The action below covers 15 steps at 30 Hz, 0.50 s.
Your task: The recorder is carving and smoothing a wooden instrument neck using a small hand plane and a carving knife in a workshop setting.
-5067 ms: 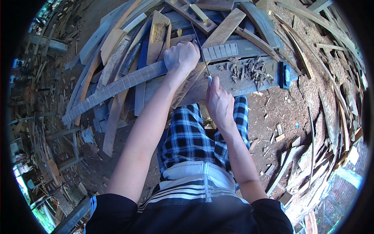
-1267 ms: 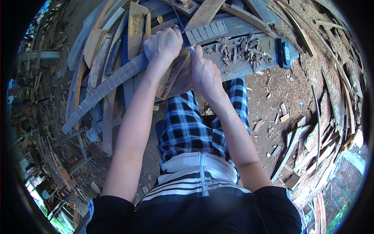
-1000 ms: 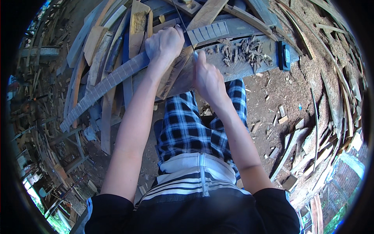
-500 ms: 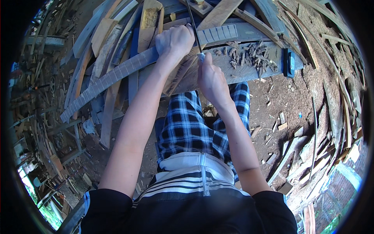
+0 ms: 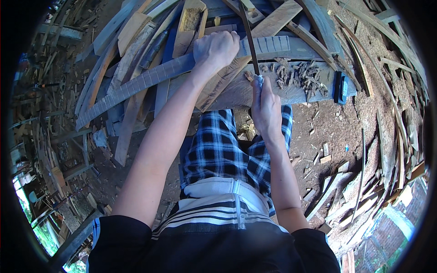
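Note:
A long wooden strip lies slantwise across the bench, with evenly spaced crosswise lines along it and darker grooves near its right end. My left hand is closed over this strip, its fingertips hidden from view. My right hand is wrapped round the pale handle of a hand tool with a long, narrow, dark blade. The blade points away from me and crosses the strip just right of my left hand. Whether it is a saw or a file I cannot make out. A brown wooden piece slants beneath the strip.
Dark wood chips are heaped on the bench board. A small blue-black object sits at its right end. Beyond are a hollowed wooden block and several loose boards. Offcuts and sawdust cover the ground at right.
My right hand has drawn back toward me and a little right with the tool. The left hand stays on the strip; the whole view has shifted slightly.

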Each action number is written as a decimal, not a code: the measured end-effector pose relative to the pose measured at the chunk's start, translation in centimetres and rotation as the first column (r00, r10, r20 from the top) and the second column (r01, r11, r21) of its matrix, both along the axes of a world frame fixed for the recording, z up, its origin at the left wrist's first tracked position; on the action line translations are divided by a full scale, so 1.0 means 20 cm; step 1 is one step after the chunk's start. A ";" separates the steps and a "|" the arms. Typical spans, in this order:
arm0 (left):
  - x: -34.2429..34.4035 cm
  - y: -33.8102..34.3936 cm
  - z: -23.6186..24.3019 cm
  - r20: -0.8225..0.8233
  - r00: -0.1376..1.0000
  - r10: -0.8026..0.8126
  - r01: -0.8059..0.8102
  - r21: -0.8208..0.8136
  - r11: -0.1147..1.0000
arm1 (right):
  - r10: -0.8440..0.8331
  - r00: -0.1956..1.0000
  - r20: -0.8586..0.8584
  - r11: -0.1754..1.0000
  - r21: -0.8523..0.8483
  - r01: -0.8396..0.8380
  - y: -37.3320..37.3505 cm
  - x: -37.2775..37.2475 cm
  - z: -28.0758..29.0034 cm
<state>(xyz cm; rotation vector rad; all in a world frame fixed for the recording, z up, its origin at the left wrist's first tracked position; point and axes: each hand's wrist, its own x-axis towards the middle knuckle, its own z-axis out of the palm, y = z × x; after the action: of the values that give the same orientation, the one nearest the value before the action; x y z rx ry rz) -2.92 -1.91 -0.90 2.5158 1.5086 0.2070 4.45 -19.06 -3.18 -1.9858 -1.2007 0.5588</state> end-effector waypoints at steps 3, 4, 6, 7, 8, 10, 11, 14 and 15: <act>0.03 -0.02 0.01 -0.020 1.000 0.009 -0.009 0.002 1.000 | 0.028 0.994 0.103 0.999 0.018 -0.030 0.01 -0.03 -0.02; 0.03 -0.02 0.01 -0.046 0.999 0.019 -0.019 0.007 1.000 | 0.046 0.987 0.154 0.999 -0.015 -0.045 0.01 -0.04 -0.03; 0.03 -0.02 0.01 -0.072 0.997 0.023 -0.023 0.010 1.000 | 0.049 0.982 0.181 0.998 -0.034 -0.043 0.00 -0.04 -0.03; 0.03 -0.03 0.01 -0.077 0.997 0.027 -0.026 0.020 0.999 | 0.056 0.977 0.207 0.998 -0.049 -0.047 0.00 -0.04 -0.03; 0.04 -0.03 0.01 -0.082 0.996 0.032 -0.029 0.030 0.999 | 0.056 0.969 0.242 0.998 -0.050 -0.045 0.00 -0.04 -0.03; 0.04 -0.03 0.00 -0.088 0.996 0.027 -0.024 0.036 0.999 | 0.056 0.962 0.268 0.998 -0.041 -0.046 -0.02 -0.04 -0.03; 0.04 -0.03 0.00 -0.092 0.995 0.027 -0.023 0.043 0.999 | 0.060 0.953 0.296 0.998 -0.031 -0.053 -0.02 -0.04 -0.03; 0.03 -0.02 -0.01 -0.084 0.996 0.020 -0.015 0.057 0.998 | 0.085 0.956 0.281 0.996 -0.053 -0.073 -0.03 -0.03 -0.02; 0.03 -0.03 -0.01 -0.088 0.996 0.023 -0.018 0.055 0.998 | 0.089 0.957 0.277 0.996 -0.055 -0.077 -0.03 -0.02 -0.03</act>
<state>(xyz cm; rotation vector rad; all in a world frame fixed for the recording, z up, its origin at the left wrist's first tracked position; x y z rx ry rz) -2.29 -2.45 -1.11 2.5845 1.5826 0.1432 3.99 -19.71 -3.73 -2.1105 -1.4589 0.3545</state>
